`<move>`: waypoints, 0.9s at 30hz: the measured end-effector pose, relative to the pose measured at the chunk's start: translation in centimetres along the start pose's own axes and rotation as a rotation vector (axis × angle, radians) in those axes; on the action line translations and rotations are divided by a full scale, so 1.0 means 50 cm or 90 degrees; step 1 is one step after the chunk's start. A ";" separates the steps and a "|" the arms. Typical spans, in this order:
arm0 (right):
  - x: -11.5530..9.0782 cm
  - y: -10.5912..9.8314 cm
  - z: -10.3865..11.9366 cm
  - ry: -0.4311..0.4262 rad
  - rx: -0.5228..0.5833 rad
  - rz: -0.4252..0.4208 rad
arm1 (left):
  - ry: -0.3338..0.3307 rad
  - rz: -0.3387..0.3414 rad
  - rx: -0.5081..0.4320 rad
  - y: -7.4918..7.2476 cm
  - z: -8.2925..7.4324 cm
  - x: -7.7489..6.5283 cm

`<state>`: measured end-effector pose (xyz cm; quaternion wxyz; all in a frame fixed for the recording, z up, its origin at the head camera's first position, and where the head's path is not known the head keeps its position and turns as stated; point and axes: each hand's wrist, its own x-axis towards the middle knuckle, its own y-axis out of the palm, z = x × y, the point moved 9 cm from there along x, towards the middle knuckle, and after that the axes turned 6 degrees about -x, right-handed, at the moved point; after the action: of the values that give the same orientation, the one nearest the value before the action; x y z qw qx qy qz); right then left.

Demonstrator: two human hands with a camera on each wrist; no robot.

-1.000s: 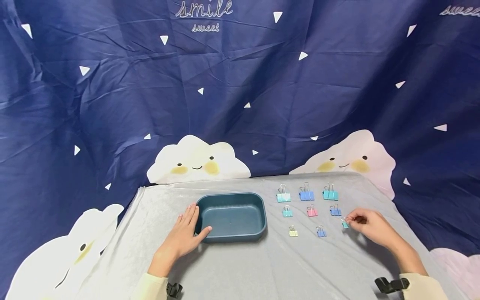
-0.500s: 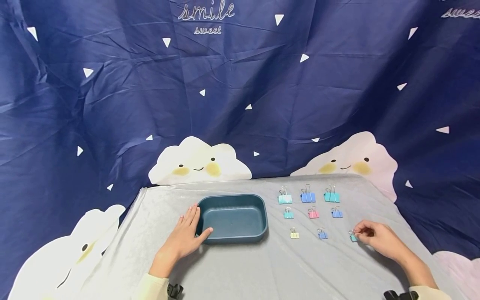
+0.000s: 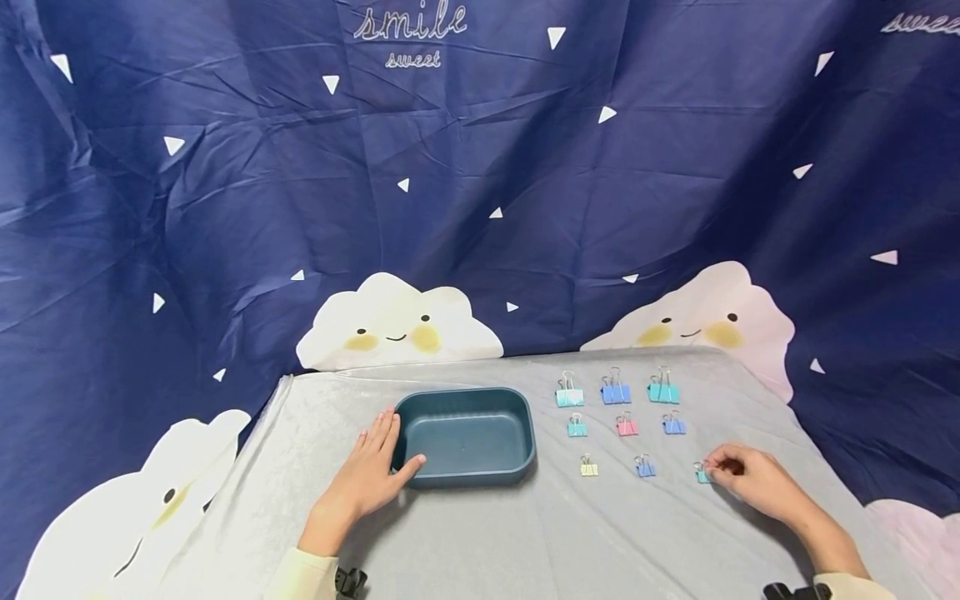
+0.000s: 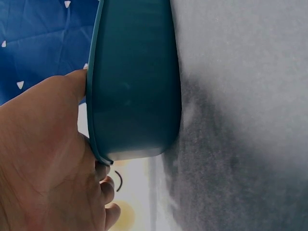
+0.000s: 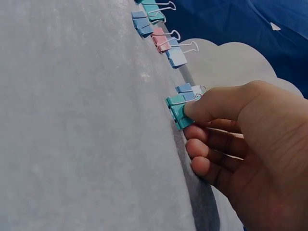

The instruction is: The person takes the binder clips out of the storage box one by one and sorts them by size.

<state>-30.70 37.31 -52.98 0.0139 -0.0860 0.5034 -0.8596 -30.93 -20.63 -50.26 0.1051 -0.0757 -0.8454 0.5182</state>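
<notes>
My right hand (image 3: 753,479) pinches a small teal binder clip (image 5: 179,111) between thumb and fingers, low at the right end of the nearest row; in the head view the fingertips partly cover this clip. To its left stand a small blue binder clip (image 3: 645,466) and a pale yellow binder clip (image 3: 589,467). My left hand (image 3: 363,475) rests at the left end of a dark teal plastic bin (image 3: 480,480), its fingers extended along the rim and its thumb at the near corner. The left wrist view shows the hand against the bin's rim.
Behind are a middle row with teal (image 3: 577,426), pink (image 3: 627,426) and blue (image 3: 674,425) binder clips, and a back row of larger ones, light teal (image 3: 570,397), blue (image 3: 616,393) and teal (image 3: 664,392). Grey cloth (image 3: 480,542) covers the table; a navy curtain (image 3: 450,225) hangs behind.
My right hand has carried the small teal clip right and nearer to me, then slightly left, level with the nearest row. My left hand stays on the bin.
</notes>
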 end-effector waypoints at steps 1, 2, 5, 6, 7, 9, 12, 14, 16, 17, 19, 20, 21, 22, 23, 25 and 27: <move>0.001 0.002 0.002 -0.001 0.002 0.001 | 0.000 -0.001 -0.001 -0.001 0.000 0.000; 0.002 0.004 0.003 -0.002 0.004 0.003 | -0.003 0.002 0.000 0.000 0.002 0.000; 0.008 0.009 0.010 -0.010 0.001 0.005 | -0.011 0.009 0.004 0.001 0.008 0.001; 0.010 0.011 0.013 -0.013 -0.001 0.004 | -0.012 0.011 0.005 0.002 0.009 0.001; 0.012 0.012 0.016 -0.013 -0.002 0.003 | -0.014 0.013 0.006 0.003 0.010 0.002; 0.017 0.016 0.019 -0.012 -0.006 0.001 | -0.016 0.017 0.011 0.005 0.013 0.004; 0.019 0.019 0.022 -0.009 -0.010 0.001 | -0.013 0.018 0.008 0.008 0.014 0.006; 0.020 0.020 0.023 -0.009 -0.010 0.000 | -0.013 0.016 0.008 0.007 0.015 0.006; 0.019 0.019 0.024 -0.011 -0.009 0.000 | -0.012 0.018 0.005 0.006 0.014 0.005; 0.019 0.017 0.025 -0.014 -0.006 -0.001 | -0.010 0.020 0.005 0.006 0.013 0.005; 0.019 0.012 0.027 -0.020 -0.001 0.000 | -0.005 0.019 0.003 0.003 0.010 0.004; 0.019 0.009 0.029 -0.023 0.001 0.000 | -0.002 0.018 0.003 0.002 0.010 0.004; 0.018 0.004 0.031 -0.028 0.002 -0.004 | 0.003 0.013 0.002 0.000 0.009 0.004; 0.018 -0.002 0.035 -0.035 0.004 -0.009 | 0.009 0.005 0.001 -0.003 0.009 0.005; 0.019 -0.009 0.038 -0.042 0.006 -0.017 | 0.016 -0.006 0.002 -0.007 0.008 0.006; 0.022 -0.023 0.046 -0.052 0.007 -0.031 | 0.036 -0.047 0.008 -0.019 0.004 0.009; 0.028 -0.036 0.056 -0.064 0.005 -0.047 | 0.066 -0.104 0.030 -0.036 -0.004 0.011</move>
<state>-31.53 35.63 -49.89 0.0075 -0.1473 0.4949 -0.8563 -31.42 -21.14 -48.52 0.1925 -0.0311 -0.8296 0.5232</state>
